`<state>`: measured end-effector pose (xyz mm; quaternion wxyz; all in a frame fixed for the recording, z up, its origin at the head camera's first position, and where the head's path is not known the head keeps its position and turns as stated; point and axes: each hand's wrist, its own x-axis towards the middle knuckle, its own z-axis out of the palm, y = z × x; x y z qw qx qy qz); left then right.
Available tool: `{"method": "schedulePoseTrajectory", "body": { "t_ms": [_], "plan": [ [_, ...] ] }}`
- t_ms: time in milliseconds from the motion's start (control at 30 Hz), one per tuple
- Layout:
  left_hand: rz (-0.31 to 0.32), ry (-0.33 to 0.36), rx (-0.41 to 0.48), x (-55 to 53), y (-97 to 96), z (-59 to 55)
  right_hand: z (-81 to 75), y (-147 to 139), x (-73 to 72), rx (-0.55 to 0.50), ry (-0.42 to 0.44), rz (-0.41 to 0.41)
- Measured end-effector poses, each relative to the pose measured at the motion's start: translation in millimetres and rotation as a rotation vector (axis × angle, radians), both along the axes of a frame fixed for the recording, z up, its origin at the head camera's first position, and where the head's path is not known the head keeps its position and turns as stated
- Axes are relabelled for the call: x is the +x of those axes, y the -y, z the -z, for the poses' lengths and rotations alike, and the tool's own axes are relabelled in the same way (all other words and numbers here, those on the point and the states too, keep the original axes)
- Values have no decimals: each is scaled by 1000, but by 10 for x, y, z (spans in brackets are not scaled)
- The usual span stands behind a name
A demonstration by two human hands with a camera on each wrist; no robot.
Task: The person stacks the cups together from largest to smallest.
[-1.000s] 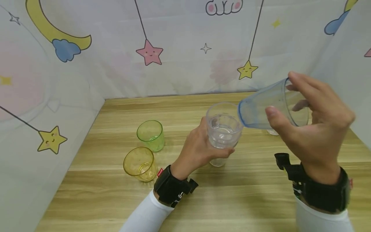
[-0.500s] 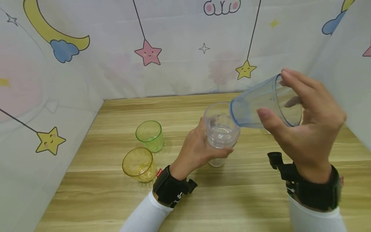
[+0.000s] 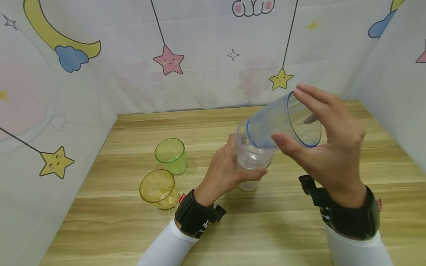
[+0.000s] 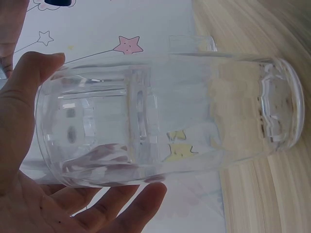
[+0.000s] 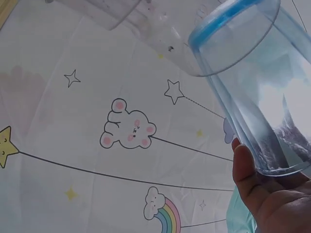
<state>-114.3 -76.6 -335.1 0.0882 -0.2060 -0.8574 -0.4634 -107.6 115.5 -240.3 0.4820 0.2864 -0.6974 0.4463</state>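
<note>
My left hand grips a stack of clear cups around its upper part, the base low near the wooden table. In the left wrist view an inner clear cup sits nested in the top of a taller outer one. My right hand holds a blue see-through cup by its wide rim, thumb on one side and fingers on the other. The blue cup is tilted, its thick blue base overlapping the mouth of the clear stack.
A green cup and a yellow cup stand upright on the wooden table, left of my left hand. Another clear cup shows behind the stack in the left wrist view. Printed cloth walls enclose the table.
My right hand has moved left with the blue cup, bringing its base from beside the clear stack's rim to over its mouth. My left hand and the stack have stayed nearly still.
</note>
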Motion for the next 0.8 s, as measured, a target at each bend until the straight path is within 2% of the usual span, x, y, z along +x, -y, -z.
{"method": "schedulePoseTrajectory", "body": {
  "t_ms": [333, 600, 800],
  "plan": [
    [-20, 3, -35, 4, -8, -14, 19, 23, 11, 141, 39, -53],
    [-19, -1, -25, 10, -12, -15, -7, 59, 27, 170, 42, -73],
    [-12, -33, -42, -2, -21, -10, 29, 101, 10, 189, 31, -106]
  ]
}}
